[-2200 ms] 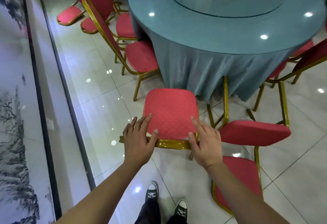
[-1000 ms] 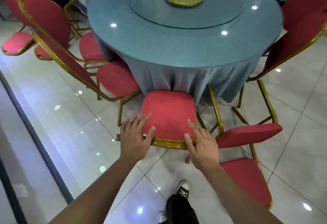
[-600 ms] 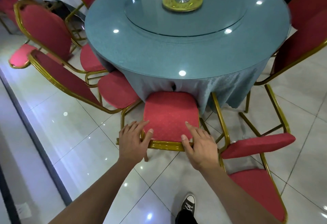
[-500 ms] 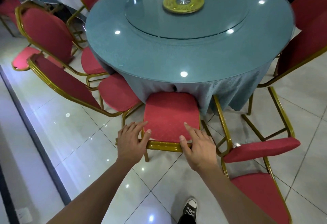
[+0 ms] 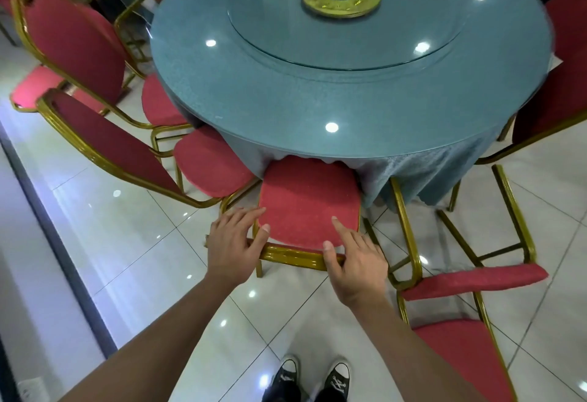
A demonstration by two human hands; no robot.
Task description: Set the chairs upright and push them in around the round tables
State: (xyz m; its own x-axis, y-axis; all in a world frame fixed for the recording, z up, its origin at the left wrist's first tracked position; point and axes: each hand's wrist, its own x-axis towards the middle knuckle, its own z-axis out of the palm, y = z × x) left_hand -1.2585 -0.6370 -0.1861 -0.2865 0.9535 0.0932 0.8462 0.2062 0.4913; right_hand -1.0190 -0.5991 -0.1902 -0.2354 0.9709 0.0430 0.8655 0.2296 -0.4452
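Note:
A red padded chair (image 5: 308, 201) with a gold frame stands straight ahead, its far edge tucked under the blue cloth of the round table (image 5: 317, 100). My left hand (image 5: 233, 243) rests on the chair's near left corner, fingers straight and thumb on the cushion. On the near right corner lies my right hand (image 5: 352, 262), its forefinger stretched out over the cushion and its thumb at the gold bar. Just to the right another red chair (image 5: 473, 281) lies tipped on its back, backrest on the floor and legs pointing towards the table.
Two upright red chairs (image 5: 108, 144) (image 5: 73, 43) stand at the table's left side, and another (image 5: 552, 97) at its right. A glass turntable (image 5: 343, 20) with a gold hub tops the table. A wall runs along the left. My shoes (image 5: 314, 379) stand on glossy white tiles.
The chair under my hands has slid forward until its far edge went under the tablecloth. I stepped closer to the table with it. The tipped chair stayed put.

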